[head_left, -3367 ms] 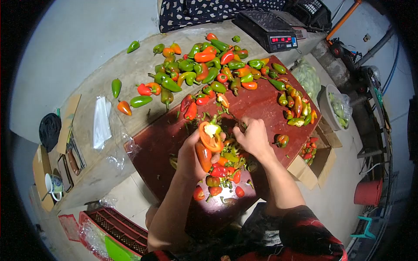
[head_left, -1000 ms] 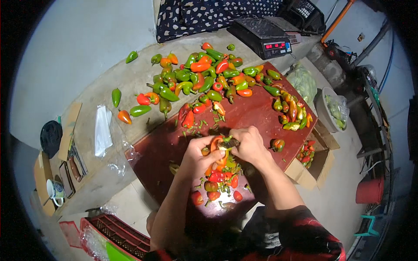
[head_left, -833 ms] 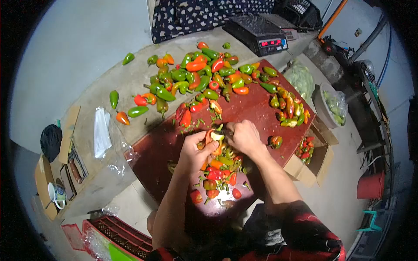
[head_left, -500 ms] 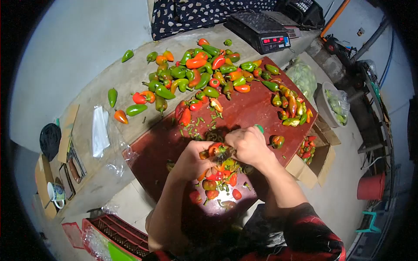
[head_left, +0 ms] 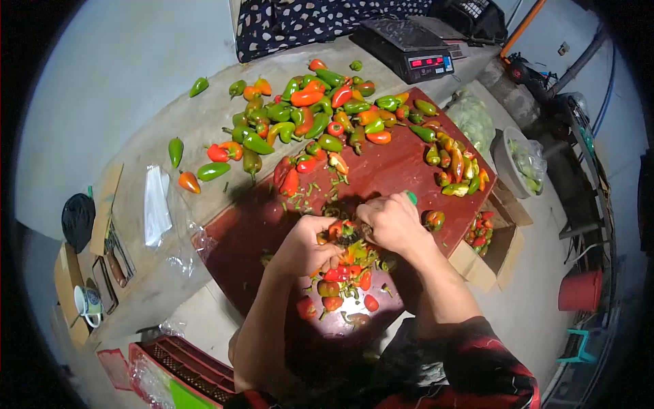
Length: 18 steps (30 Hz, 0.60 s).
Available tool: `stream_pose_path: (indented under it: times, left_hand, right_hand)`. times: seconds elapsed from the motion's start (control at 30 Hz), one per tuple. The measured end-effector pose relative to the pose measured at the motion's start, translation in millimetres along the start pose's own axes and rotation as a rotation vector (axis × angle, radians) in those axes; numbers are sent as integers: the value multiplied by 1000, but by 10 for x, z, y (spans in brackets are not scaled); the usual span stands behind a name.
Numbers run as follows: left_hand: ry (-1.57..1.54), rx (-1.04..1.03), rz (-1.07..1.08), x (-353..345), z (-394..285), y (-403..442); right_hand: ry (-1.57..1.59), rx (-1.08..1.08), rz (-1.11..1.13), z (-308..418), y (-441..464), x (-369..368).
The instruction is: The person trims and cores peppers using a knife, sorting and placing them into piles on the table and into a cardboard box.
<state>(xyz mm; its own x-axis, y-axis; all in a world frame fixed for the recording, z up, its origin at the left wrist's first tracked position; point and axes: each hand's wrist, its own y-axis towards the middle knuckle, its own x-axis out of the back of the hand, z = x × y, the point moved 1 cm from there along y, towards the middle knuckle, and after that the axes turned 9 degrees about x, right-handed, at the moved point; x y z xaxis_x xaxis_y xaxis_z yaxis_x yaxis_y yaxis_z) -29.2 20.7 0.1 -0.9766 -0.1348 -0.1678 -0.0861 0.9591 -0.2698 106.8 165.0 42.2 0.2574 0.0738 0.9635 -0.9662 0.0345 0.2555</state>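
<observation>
My left hand is closed around a red-orange pepper above the dark red board. My right hand grips a small tool with a green end, probably a knife; most of it is hidden in the fist. Its dark, blurred tip meets the pepper between my two hands. Below them lie cut pepper pieces and red peppers. Green stem bits are scattered beyond my hands. A large heap of green, red and orange peppers spreads over the board's far edge and the concrete ledge.
A digital scale stands at the back. More peppers lie at the board's right end, beside a cardboard box and a grey tub. At left are a mug and a brown-handled knife. A red crate is at lower left.
Since the earliest frame, the opened orange pepper is no longer seen in my left hand, and my hands have come closer together. In the last half second my right hand has shifted only slightly.
</observation>
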Motion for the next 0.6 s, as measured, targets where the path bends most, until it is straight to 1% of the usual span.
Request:
stream_pose_path:
  times: [0.03, 0.07, 0.13, 0.17, 0.2, 0.27, 0.33, 0.4, 0.43, 0.47, 0.5, 0.53, 0.6]
  left_hand:
    - [173, -104, -21, 15, 17, -36]
    - [173, -100, -23, 24, -5, -44]
    - [362, -365, 69, 31, -75, -44]
    - [384, -368, 93, 55, 4, -16]
    - [382, -365, 93, 36, -77, -63]
    - [-8, 176, 52, -48, -263, -215]
    - [35, 189, 66, 5, -160, -229]
    - [-37, 129, 101, 32, -211, -259]
    - [96, 21, 54, 79, -173, -212]
    - [85, 25, 42, 85, -135, -222]
    - [33, 45, 35, 76, -146, -210]
    - [-17, 68, 32, 66, -156, -205]
    - [-20, 76, 25, 49, -176, -216]
  right_hand:
    - [-5, 64, -18, 31, -19, 24]
    - [-1, 65, -18, 40, -18, 17]
    - [-22, 203, -33, 74, -3, 27]
    - [7, 219, -10, 112, 3, 56]
    - [10, 218, -9, 55, 14, 14]
    - [-73, 73, -30, -201, -8, -148]
    - [-176, -230, 102, -640, -35, -284]
    - [-148, -238, 57, -711, -7, -161]
    - [-91, -260, 11, -621, -28, -125]
    - [-24, -290, -30, -524, -70, -123]
    - [37, -252, -82, -458, -70, -137]
    - [43, -256, -81, -421, -81, -187]
    - [390, -322, -233, -382, -98, -251]
